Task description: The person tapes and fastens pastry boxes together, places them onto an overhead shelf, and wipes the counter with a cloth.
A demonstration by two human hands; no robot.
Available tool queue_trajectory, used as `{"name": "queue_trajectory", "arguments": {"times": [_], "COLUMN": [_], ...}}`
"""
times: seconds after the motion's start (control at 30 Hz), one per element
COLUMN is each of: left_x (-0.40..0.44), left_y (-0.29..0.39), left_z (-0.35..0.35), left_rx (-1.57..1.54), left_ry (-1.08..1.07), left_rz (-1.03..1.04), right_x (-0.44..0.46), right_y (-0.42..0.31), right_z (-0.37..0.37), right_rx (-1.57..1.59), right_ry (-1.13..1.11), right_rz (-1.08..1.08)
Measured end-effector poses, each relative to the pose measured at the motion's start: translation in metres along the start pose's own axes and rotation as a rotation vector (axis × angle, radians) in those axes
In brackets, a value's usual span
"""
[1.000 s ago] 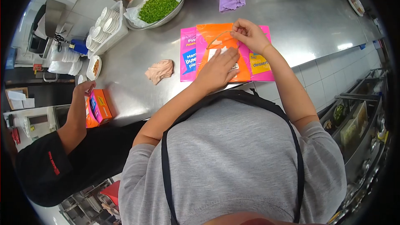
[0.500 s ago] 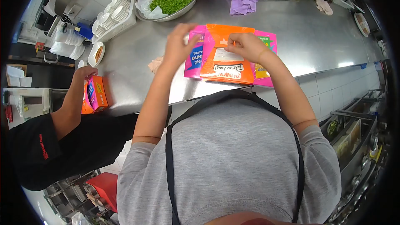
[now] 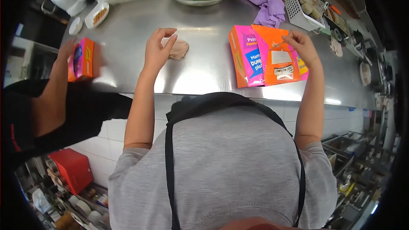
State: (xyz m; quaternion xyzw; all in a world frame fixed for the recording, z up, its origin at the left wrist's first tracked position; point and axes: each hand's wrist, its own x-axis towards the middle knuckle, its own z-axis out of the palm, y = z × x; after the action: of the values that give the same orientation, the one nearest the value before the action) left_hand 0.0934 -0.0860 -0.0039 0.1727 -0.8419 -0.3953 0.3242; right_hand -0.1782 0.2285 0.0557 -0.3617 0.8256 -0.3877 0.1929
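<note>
At the orange-and-pink box [image 3: 270, 66], the right hand [image 3: 304, 48] seems to pinch the thin string [image 3: 277, 44], best held gently; the left hand [image 3: 158, 51] hangs spread.

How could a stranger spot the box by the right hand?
On the metal counter, find the purple cloth. Below it in view, by the right hand, lies a pink-and-orange box. Unlike the leftmost box, this one shows a large white patch.

A shiny steel counter [image 3: 208, 51] borders white tiles [image 3: 111, 145].
</note>
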Motion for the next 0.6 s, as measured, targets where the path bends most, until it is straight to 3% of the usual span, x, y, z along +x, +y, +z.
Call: {"name": "queue_trajectory", "arguments": {"times": [0.13,0.27,0.37,0.47,0.53,0.6], "left_x": [-0.013,-0.014,-0.016,-0.023,-0.029,-0.032], "left_y": [-0.016,-0.038,-0.042,-0.048,-0.047,-0.034], "left_z": [-0.009,-0.006,-0.002,0.018,0.033,0.047], "left_rx": [-0.068,-0.083,-0.079,-0.18,-0.203,-0.226], "left_ry": [-0.017,0.049,0.022,-0.025,-0.07,-0.118], "left_rz": [-0.132,-0.097,-0.139,-0.126,-0.095,-0.056], "right_x": [0.0,0.006,0.012,0.014,0.003,-0.011], "right_y": [0.003,-0.001,0.007,0.015,0.021,0.034], "right_z": [0.001,-0.016,-0.002,-0.003,-0.012,-0.03], "right_rx": [-0.082,0.045,-0.122,-0.076,-0.106,-0.011], "right_ry": [0.079,0.098,0.134,0.028,0.077,0.308], "right_rz": [0.041,0.194,0.156,0.21,0.18,0.1]}}
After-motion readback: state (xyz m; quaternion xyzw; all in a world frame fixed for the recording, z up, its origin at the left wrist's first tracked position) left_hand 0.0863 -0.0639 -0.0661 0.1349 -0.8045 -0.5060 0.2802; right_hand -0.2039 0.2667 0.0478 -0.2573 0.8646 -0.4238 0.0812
